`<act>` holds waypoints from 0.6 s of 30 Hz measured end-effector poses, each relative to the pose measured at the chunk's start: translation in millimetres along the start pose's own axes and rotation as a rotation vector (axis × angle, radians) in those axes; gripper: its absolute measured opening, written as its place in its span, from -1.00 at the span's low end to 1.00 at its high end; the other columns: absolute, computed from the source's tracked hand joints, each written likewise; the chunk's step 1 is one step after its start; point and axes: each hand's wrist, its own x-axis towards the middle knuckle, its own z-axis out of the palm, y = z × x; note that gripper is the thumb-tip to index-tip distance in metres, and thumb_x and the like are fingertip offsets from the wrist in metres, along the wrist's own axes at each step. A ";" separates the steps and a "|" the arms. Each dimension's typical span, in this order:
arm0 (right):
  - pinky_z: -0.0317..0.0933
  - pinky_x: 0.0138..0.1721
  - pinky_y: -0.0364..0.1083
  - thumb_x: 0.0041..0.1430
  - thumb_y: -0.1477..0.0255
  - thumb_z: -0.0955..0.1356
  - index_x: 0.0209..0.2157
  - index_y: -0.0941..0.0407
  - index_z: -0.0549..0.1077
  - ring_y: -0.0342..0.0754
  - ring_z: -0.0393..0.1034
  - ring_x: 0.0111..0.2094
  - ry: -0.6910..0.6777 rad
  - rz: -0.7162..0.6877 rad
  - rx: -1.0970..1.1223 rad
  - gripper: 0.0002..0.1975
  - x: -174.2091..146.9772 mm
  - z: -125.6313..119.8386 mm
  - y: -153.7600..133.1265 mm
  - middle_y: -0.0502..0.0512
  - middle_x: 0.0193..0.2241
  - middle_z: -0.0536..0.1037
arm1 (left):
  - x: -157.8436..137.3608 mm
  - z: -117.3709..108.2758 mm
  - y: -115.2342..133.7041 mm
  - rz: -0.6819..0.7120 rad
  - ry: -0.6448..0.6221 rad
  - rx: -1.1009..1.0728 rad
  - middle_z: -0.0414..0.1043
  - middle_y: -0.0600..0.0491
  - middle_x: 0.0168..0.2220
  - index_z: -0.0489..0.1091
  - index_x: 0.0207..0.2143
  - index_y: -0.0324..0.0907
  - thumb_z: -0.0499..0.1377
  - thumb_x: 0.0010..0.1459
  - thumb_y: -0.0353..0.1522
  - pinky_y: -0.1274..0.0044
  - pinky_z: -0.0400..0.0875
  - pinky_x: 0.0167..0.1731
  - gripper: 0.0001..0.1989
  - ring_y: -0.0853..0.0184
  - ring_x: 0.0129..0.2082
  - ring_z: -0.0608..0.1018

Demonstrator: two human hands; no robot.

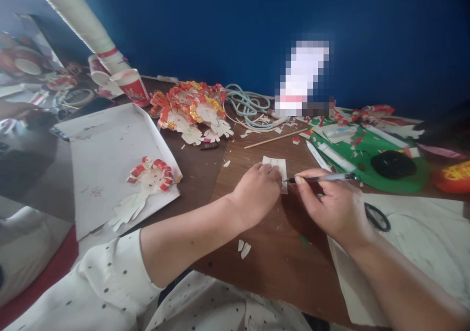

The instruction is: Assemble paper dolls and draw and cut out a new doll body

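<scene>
My left hand (257, 194) lies over a small piece of white paper (274, 162) on the brown table (253, 277), its bent fingers holding the paper down. In my right hand (330, 208) is a pen (330, 177), pinched between thumb and fingers, with its dark tip at the paper's right edge. My left fingers cover much of the paper, so any marks there are hidden. Just beyond the paper lies a thin wooden stick (275, 138). Two white paper scraps (245, 248) rest nearer to me.
Left stands a shallow white box lid (95, 159) with a red-and-white paper figure (152, 177). Behind are several similar figures (198, 106), a paper cup (132, 87) and a coiled cable (249, 103). Right are a green sheet (382, 177), white paper (422, 243) and a black ring (377, 217).
</scene>
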 end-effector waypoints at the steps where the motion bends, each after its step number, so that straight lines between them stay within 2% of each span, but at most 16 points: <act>1: 0.33 -0.34 -0.12 0.22 0.41 0.31 -0.31 0.08 0.46 -0.05 0.52 -0.39 0.001 0.003 0.001 -0.91 -0.2 -0.5 -0.1 0.04 -0.38 0.61 | 0.4 -0.1 0.0 -0.003 -0.006 -0.005 0.41 -0.16 0.02 0.42 -0.07 -0.34 -0.01 0.26 -0.50 0.40 0.32 0.06 -0.72 0.21 0.04 0.45; 6: 0.33 -0.36 -0.12 0.21 0.40 0.32 -0.31 0.07 0.47 -0.04 0.52 -0.40 0.001 0.026 -0.007 -0.91 -0.9 -1.5 -0.8 0.03 -0.38 0.62 | 0.7 -1.5 -0.3 -0.001 -0.023 0.000 0.39 -0.17 0.04 0.41 -0.06 -0.35 -0.02 0.26 -0.51 0.38 0.29 0.10 -0.71 0.20 0.06 0.43; 13: 0.32 -0.28 -0.14 0.21 0.44 0.32 -0.29 0.10 0.47 -0.07 0.52 -0.35 0.006 -0.002 0.043 -0.92 -0.6 0.3 -1.1 0.04 -0.36 0.61 | 0.3 -2.7 -0.1 -0.011 -0.037 -0.014 0.40 -0.16 0.05 0.40 -0.05 -0.36 -0.04 0.27 -0.52 0.38 0.29 0.10 -0.70 0.19 0.07 0.43; 18: 0.30 -0.29 -0.14 0.21 0.45 0.33 -0.30 0.11 0.47 -0.07 0.52 -0.37 0.010 -0.009 0.045 -0.93 -1.6 1.5 -0.1 0.03 -0.37 0.61 | 1.3 -3.0 0.1 -0.017 -0.050 -0.018 0.39 -0.14 0.06 0.39 -0.03 -0.35 -0.05 0.28 -0.51 0.39 0.27 0.11 -0.69 0.19 0.09 0.41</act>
